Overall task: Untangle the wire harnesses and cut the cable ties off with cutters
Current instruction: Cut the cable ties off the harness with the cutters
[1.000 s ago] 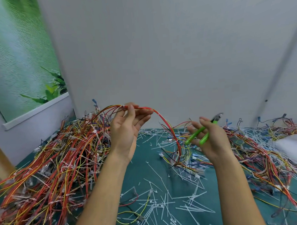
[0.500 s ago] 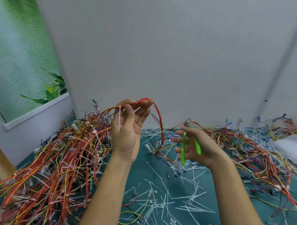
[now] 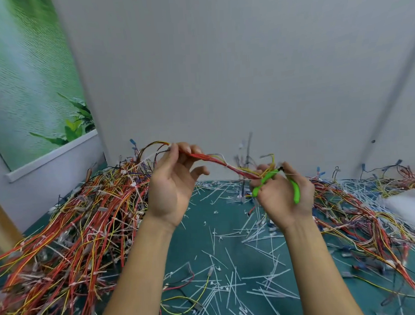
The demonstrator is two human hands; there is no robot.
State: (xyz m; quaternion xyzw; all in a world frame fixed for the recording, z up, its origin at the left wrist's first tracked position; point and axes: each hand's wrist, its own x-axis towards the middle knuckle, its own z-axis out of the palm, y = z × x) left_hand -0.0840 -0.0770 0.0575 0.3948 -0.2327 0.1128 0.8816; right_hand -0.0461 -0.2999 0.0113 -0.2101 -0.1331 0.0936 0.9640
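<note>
Two hands up over the desk (image 3: 228,230): left hand (image 3: 172,189) and right hand (image 3: 284,196) w/ a wire bundle (image 3: 213,160) strung btwn them, cutters (image 3: 267,178) in the right. Big wire pile (image 3: 74,234) on the desk at left, a second pile (image 3: 370,209) at right. Loose cable ties (image 3: 243,286) lie btwn the two, nearer the camera. Wall (image 3: 222,73) behind; poster (image 3: 20,82) far left.

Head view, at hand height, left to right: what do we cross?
left wire pile → left hand → held harness → right hand gripping green cutters → right wire pile → white object
</note>
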